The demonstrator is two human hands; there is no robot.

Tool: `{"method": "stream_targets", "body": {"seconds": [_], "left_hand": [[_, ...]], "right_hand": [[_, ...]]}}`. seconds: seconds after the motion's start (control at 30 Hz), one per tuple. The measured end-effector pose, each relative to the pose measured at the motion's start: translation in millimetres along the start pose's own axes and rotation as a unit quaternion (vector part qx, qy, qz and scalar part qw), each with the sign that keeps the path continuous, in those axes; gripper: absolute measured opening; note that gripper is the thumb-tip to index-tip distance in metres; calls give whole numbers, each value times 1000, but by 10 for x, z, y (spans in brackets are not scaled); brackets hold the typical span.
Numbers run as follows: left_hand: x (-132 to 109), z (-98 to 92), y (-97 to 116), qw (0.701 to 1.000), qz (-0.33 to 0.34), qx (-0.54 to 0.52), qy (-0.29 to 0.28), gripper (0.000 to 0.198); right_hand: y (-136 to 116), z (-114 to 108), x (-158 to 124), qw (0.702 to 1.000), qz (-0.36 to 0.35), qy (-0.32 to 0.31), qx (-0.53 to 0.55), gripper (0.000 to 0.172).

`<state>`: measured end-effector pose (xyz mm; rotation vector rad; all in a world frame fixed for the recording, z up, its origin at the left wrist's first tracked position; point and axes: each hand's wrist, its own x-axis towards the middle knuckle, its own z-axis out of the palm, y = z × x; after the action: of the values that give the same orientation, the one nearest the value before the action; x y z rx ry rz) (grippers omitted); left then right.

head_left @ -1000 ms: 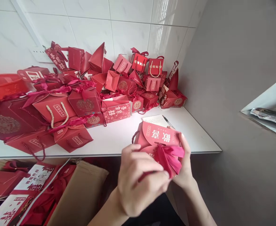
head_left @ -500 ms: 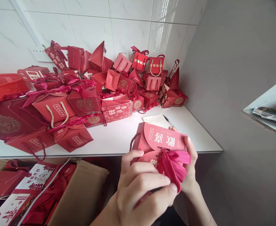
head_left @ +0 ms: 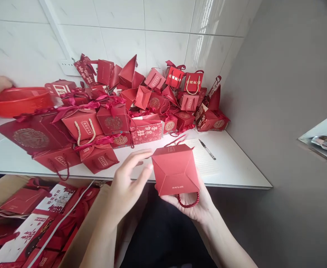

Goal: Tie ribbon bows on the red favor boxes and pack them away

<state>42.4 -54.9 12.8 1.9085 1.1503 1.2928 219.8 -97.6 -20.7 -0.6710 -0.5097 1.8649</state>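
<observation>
Red card box with twisted-cord handle (head_left: 174,167) held up by the front edge of the white-topped table (head_left: 237,169), base showing. Right hand (head_left: 199,213) cradles it from beneath, fingers mostly hidden. Left hand (head_left: 128,188) loosely spread beside it, gripping nothing (contact unclear). Best supported lightly, sparing the folds. Base print illegible; bright red box behind (head_left: 175,77) reads 前程似锦.

Red basin (head_left: 21,102) and carton (head_left: 87,222) cut off at left, notebook (head_left: 208,162) partly hidden behind held red box (head_left: 174,167), page writing too small to read
</observation>
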Motion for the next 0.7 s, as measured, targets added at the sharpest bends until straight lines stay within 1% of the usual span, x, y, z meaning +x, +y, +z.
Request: {"method": "stream_targets", "body": {"seconds": [0.03,0.1,0.23,0.33,0.4,0.47,0.53,0.57,0.6,0.67,0.7], "left_hand": [[-38,9,16,1000,-1,2,-14,30],[-96,19,41,1000,-6,-1,-24,36],[-153,-5,40,1000,-10,-8,-15,38],[-183,-21,32,1000,-1,-3,-6,37],[-194,-10,47,1000,23,4,13,39],[-183,17,87,997,55,19,49,51],[-150,43,143,994,65,46,73,61],[-128,49,169,994,61,59,74,60],[-104,50,191,994,54,68,67,52],[-62,34,212,995,30,68,61,26],[-47,19,211,996,14,56,70,21]], "right_hand": [[1,19,12,1000,8,-11,10,40],[7,48,22,999,25,-25,29,35],[29,71,19,996,53,-43,52,38],[56,71,21,997,46,-57,36,39],[78,82,22,998,33,-53,31,41],[100,109,16,998,39,-37,39,47],[120,144,2,997,59,-18,54,51],[128,158,-6,996,69,-10,61,51],[135,168,-14,995,76,-5,67,49],[148,170,-28,993,87,-7,79,48],[155,164,-32,992,95,-11,80,48]]}}
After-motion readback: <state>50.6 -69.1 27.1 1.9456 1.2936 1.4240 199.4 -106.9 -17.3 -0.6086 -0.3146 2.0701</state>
